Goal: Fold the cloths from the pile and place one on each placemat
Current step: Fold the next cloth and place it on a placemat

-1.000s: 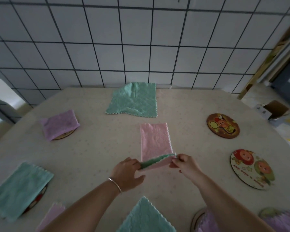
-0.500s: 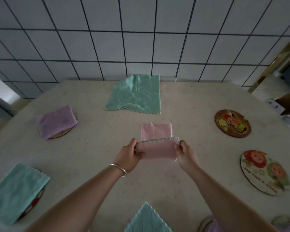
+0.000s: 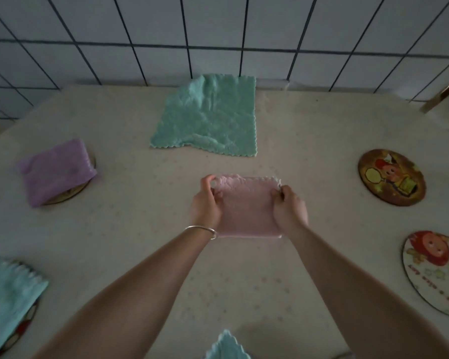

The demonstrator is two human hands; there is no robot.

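A pink cloth (image 3: pixel 245 206) lies folded into a small rectangle at the middle of the table. My left hand (image 3: pixel 206 203) pinches its far left corner and my right hand (image 3: pixel 289 207) pinches its far right corner. An unfolded teal cloth (image 3: pixel 208 115) lies flat near the wall. On the left, a folded purple cloth (image 3: pixel 55 172) covers a round placemat (image 3: pixel 87 185), and a folded teal cloth (image 3: pixel 8 299) covers another placemat (image 3: pixel 24 330). Two bare round placemats sit on the right: a dark one (image 3: pixel 391 177) and a light one (image 3: pixel 436 275).
A corner of another teal cloth (image 3: pixel 227 345) shows at the near edge. The beige table (image 3: pixel 130 229) ends against a white tiled wall (image 3: pixel 218 35). A brass-coloured bar (image 3: pixel 446 92) stands at the far right.
Both hands carried the near edge of the pink cloth away from me and laid it on the far edge, halving the long strip. The camera tilted down and closer.
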